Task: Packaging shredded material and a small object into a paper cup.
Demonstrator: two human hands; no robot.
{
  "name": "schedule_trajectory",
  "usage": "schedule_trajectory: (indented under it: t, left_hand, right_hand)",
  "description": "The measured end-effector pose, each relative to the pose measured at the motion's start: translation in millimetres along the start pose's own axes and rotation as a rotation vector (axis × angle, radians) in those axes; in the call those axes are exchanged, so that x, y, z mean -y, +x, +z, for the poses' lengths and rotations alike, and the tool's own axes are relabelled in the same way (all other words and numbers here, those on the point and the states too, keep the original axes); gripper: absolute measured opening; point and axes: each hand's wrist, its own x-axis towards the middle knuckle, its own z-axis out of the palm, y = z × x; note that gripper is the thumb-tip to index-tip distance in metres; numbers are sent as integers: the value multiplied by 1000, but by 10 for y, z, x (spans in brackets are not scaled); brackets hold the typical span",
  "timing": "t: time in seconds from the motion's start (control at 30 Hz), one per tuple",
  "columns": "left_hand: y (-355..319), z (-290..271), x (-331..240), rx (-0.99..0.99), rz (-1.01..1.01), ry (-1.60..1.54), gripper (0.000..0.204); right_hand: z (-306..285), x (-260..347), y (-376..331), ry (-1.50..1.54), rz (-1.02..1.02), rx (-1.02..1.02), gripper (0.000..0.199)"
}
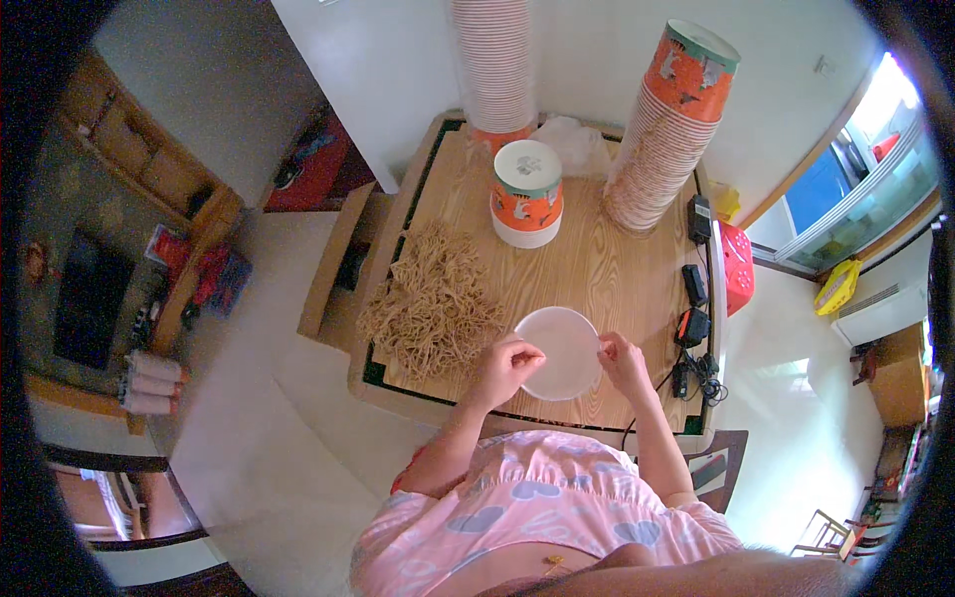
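A round white paper bucket (pixel 562 360) stands at the table's near edge, its open mouth facing up. My left hand (pixel 509 372) is closed in a pinch at its left rim, fingertips over the opening; what they pinch is too small to make out. On the opposite side my right hand (pixel 624 362) pinches the rim between thumb and fingers. Left of the bucket lies a tangled heap of tan cords (pixel 428 303). Farther back, a short upside-down stack of orange paper buckets (pixel 526 207) with a green band rests on the table.
Two tall bucket stacks rise at the back, one upright (pixel 494 75) and one leaning stack (pixel 662 139) to the right. Black power adapters and cables (pixel 693 326) line the wooden table's (pixel 587 274) right edge. An open cardboard box (pixel 338 269) adjoins its left side. A red stool (pixel 736 267) stands right.
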Motion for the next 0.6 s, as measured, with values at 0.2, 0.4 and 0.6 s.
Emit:
schedule_trajectory:
  t: [0.2,0.4,0.6]
  left_hand:
    - [267,513,375,131,-38,21,13]
    - [329,978,828,37,-180,-16,13]
    - [315,1044,935,-5,-255,44,15]
  right_hand:
    - [151,63,339,-5,-148,98,20]
    - [213,74,356,75,-112,153,18]
    - [275,-237,203,277,-55,-34,14]
